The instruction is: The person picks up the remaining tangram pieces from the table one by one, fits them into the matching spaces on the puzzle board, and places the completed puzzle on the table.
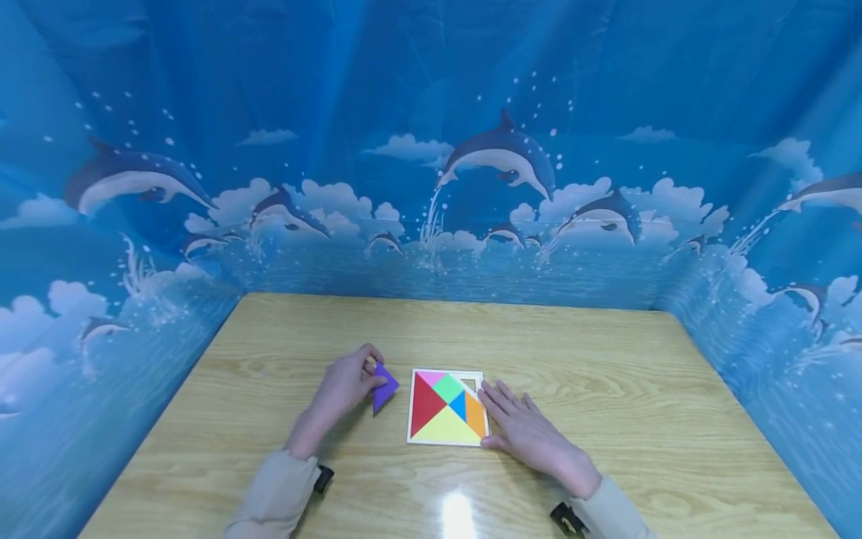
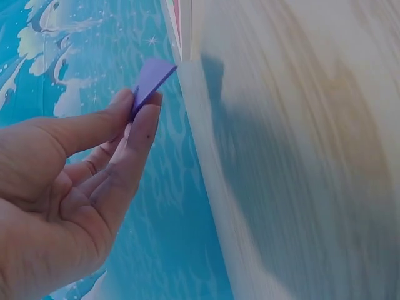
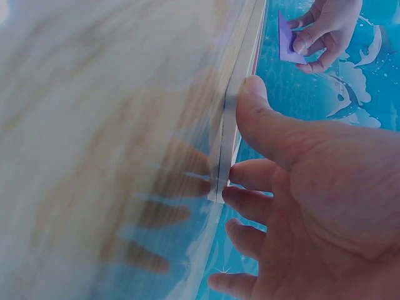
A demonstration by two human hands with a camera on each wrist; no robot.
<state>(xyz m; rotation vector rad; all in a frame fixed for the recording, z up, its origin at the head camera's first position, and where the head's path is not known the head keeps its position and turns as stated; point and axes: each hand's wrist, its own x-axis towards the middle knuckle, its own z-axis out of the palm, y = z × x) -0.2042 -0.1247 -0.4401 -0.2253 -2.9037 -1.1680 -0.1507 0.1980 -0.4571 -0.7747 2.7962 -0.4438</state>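
A purple triangular tangram piece (image 1: 384, 388) is pinched between the thumb and fingers of my left hand (image 1: 346, 383), held above the table left of the puzzle. In the left wrist view the same purple piece (image 2: 152, 78) shows nearly edge-on at the fingertips of the left hand (image 2: 81, 169). The square tangram tray (image 1: 411, 419) lies flat, filled with red, pink, green, blue, orange and yellow pieces, with a bare triangular gap at its upper right. My right hand (image 1: 528, 434) touches the tray's right edge with straight fingers, as the right wrist view of the hand (image 3: 312, 181) also shows.
Wood-grain tabletop (image 1: 592, 359) surrounds the tray on every side. Behind and at both sides hangs a blue curtain (image 1: 404, 90) printed with dolphins and clouds. Dark straps (image 1: 323, 479) sit at the wrists below light sleeves (image 1: 276, 490).
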